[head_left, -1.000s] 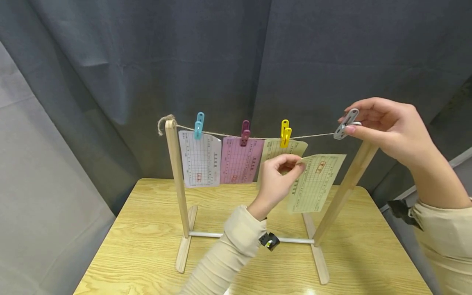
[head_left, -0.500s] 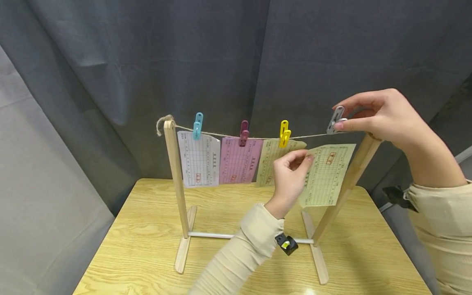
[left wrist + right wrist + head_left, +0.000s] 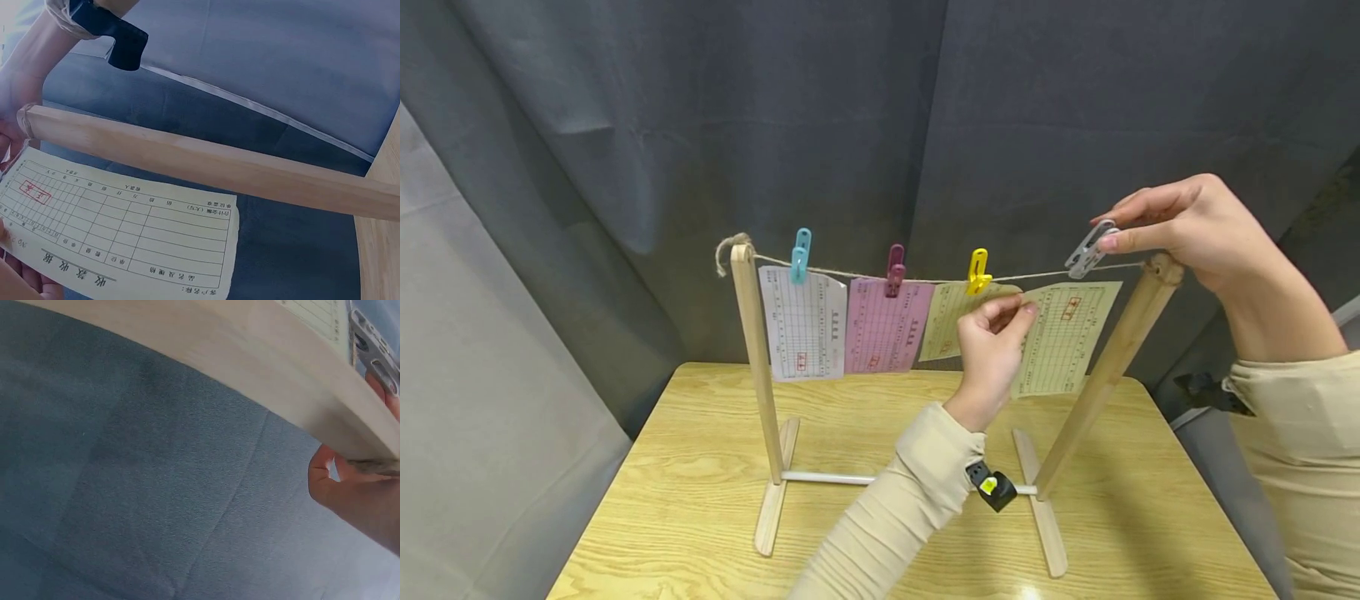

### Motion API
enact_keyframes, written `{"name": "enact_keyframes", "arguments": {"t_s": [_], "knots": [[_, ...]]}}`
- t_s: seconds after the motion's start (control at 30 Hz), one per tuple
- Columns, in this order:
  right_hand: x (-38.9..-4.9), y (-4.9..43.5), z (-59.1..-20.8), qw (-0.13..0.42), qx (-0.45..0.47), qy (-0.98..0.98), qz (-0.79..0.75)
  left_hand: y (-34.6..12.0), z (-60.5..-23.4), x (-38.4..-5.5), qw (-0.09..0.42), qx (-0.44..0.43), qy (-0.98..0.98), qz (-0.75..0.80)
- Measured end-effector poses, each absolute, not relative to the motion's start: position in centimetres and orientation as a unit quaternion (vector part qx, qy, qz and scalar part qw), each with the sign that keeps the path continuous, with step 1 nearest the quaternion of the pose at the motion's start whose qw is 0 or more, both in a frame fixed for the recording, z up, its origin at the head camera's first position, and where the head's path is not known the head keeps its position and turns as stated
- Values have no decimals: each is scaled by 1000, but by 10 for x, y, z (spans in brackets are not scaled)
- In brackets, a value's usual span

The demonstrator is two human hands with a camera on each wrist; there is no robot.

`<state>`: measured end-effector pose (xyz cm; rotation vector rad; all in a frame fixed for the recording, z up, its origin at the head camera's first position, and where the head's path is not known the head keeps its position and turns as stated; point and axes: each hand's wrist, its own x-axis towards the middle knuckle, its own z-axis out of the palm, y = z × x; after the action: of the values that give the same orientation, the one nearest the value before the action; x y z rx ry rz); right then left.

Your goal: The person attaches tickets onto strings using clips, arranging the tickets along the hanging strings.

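My left hand (image 3: 992, 350) pinches a pale green receipt slip (image 3: 1063, 342) by its upper left corner, its top edge just below the string (image 3: 1041, 275). The slip's printed grid and red stamp show in the left wrist view. Near the string's right end, my right hand (image 3: 1195, 233) pinches a grey clothespin (image 3: 1084, 252) between thumb and fingers. The lower end of this clothespin is at the string, above the slip; whether it grips the string, I cannot tell. Beside my left fingertips, another pale green slip (image 3: 949, 321) hangs from a yellow clothespin (image 3: 977, 271).
Farther left, a purple clothespin (image 3: 895, 271) holds a pink slip (image 3: 887, 325) and a blue clothespin (image 3: 801, 254) a white slip (image 3: 803, 325). Wooden posts carry the string; the right post (image 3: 1101, 383) stands close to the held slip. A wooden table (image 3: 700, 500) lies below.
My left hand has moved right and up, bringing the held slip to the string. The right hand went left, then slightly back. The yellow clothespin and its slip have tilted.
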<state>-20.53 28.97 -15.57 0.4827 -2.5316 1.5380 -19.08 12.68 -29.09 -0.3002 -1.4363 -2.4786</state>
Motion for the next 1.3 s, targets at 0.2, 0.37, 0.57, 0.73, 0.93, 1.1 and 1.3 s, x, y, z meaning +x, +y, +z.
{"name": "enact_keyframes", "arguments": {"t_s": [0.2,0.37,0.57,0.73,0.93,1.1,1.3], "knots": [[-205,289,-159,49,165,-858,484,128,-289,-192,140,-106,-492,-853],[-204,289,-162,22,155,-872,463,128,-288,-192,140,-102,-487,-856],[-203,289,-166,50,156,-903,397,130,-285,-191,137,-105,-482,-859],[-203,291,-169,58,160,-911,376,130,-285,-192,132,-108,-478,-862],[-202,293,-174,71,163,-911,372,128,-288,-192,135,-112,-492,-853],[-194,296,-177,101,167,-889,414,125,-292,-188,134,-124,-499,-847],[-179,293,-186,213,95,-843,485,118,-299,-181,130,-146,-510,-838]]}}
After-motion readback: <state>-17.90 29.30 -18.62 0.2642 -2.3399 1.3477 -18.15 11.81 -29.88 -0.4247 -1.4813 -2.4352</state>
